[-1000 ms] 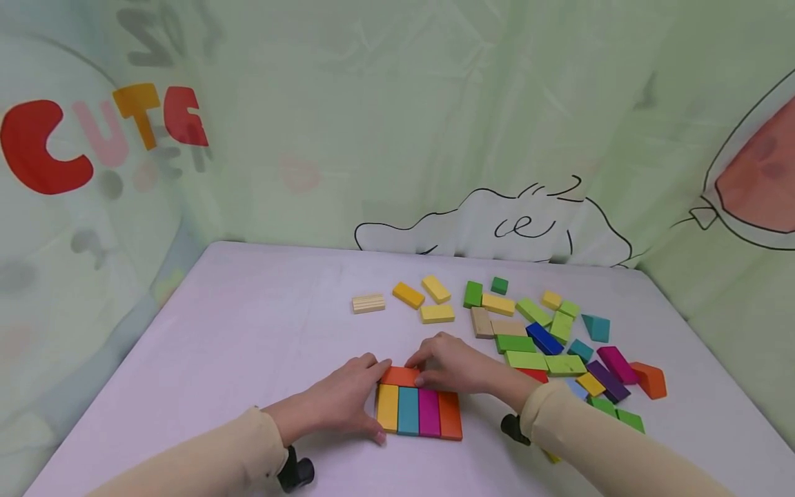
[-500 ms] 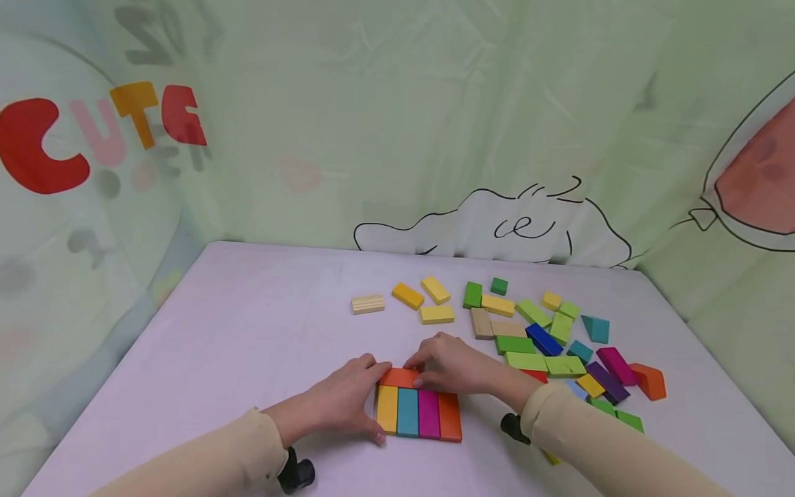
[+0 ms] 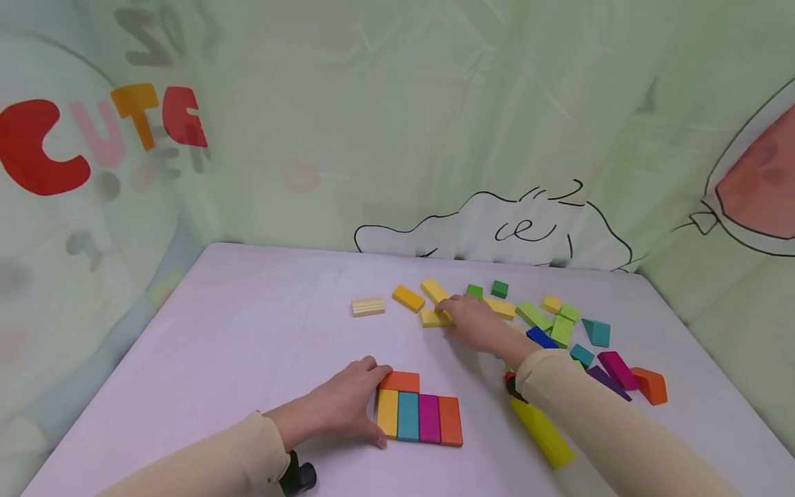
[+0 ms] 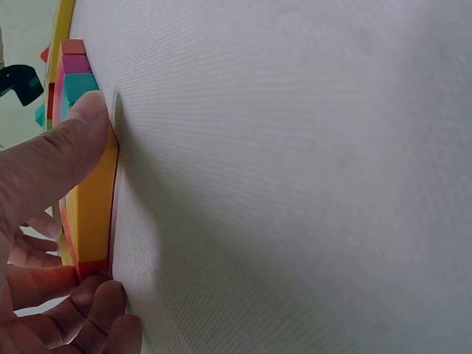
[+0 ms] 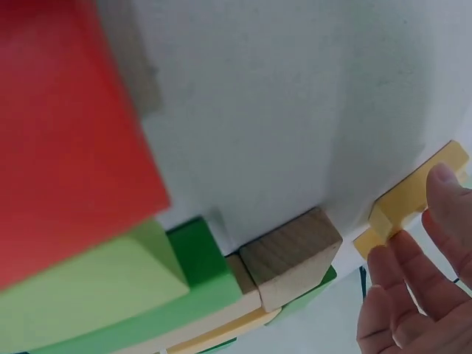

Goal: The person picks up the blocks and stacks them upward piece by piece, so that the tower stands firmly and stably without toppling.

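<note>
Wooden blocks lie side by side in a row: yellow, teal, magenta and orange. Across the back of the yellow and teal ones lies another orange block. My left hand holds the left side of this group, thumb at the front and fingers at the back. In the left wrist view, the thumb overlaps the blocks' edge. My right hand is at the right end of a pale yellow block, which lies between thumb and fingers in the right wrist view.
Loose coloured blocks spread across the right, among them a magenta one and an orange wedge. A yellow piece lies near the right sleeve. Natural wood and an amber block lie further back. Printed cloth stands behind the table.
My right hand has left the back orange block and moved away, to the pale yellow block. The left hand and the grouped blocks have stayed in place.
</note>
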